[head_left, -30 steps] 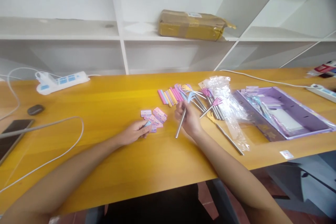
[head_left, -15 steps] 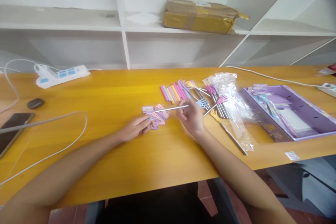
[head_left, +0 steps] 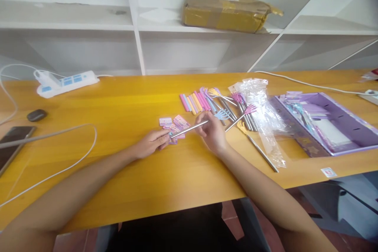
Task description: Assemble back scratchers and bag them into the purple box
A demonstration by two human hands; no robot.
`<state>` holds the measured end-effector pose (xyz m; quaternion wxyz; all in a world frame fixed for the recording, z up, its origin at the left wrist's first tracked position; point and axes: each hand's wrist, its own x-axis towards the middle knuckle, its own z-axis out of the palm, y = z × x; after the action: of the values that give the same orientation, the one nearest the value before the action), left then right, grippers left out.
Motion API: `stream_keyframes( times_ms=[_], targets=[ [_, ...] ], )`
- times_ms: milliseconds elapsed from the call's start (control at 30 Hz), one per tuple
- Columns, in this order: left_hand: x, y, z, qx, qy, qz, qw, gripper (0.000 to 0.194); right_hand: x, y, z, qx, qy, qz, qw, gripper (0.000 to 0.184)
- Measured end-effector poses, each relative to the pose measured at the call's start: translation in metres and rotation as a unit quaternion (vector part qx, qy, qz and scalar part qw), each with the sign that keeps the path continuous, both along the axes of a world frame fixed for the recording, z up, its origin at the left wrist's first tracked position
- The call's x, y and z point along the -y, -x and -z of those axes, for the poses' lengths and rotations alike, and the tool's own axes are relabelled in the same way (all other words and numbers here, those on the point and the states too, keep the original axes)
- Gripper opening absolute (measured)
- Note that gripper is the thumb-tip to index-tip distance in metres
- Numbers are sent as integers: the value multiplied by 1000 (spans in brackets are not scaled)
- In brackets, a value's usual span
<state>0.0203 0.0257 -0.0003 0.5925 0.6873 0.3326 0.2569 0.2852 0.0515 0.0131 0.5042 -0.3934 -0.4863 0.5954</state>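
My right hand (head_left: 213,134) grips a back scratcher with a light blue, hand-shaped head (head_left: 221,115) and a metal rod (head_left: 190,129) that points left. The rod's bare end reaches the fingertips of my left hand (head_left: 154,141). Those fingers are pinched together, with a bit of light blue at the tips that I cannot make out. Small pink and purple printed cards (head_left: 180,122) lie in a loose pile beside and under the fingertips. Behind my right hand are several pink, blue and yellow tubes (head_left: 195,102) in a row and more back scratchers (head_left: 242,106).
Clear plastic bags (head_left: 255,98) lie right of the scratchers, near a yellow-headed one (head_left: 261,151). A purple box (head_left: 327,152) with packets inside stands at the right. Leftward are a power strip (head_left: 69,83), a phone (head_left: 14,145) and a white cable (head_left: 94,141). A taped parcel (head_left: 224,12) rests on the shelf.
The scratcher's rod has swung so that its free end dropped to my left fingertips, and its blue head now shows beyond my right hand. My left hand has barely moved.
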Motion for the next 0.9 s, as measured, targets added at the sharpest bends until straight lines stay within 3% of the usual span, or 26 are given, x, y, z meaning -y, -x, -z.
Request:
stream_keyframes(
  times_ms=[267, 433, 700, 900],
  targets=[
    [0, 2, -1, -21, -23, 11, 999, 45, -1, -7, -13, 2, -22, 40, 999, 58],
    [0, 2, -2, -18, -23, 19, 999, 44, 1, -4, -9, 12, -18, 22, 1000, 59],
    [0, 1, -3, -31, -37, 19, 999, 46, 1, -6, -5, 48, -51, 49, 996, 60],
    [-1, 0, -2, -73, -83, 24, 994, 46, 5, -7, -8, 48, -73, 62, 994, 59]
  ],
)
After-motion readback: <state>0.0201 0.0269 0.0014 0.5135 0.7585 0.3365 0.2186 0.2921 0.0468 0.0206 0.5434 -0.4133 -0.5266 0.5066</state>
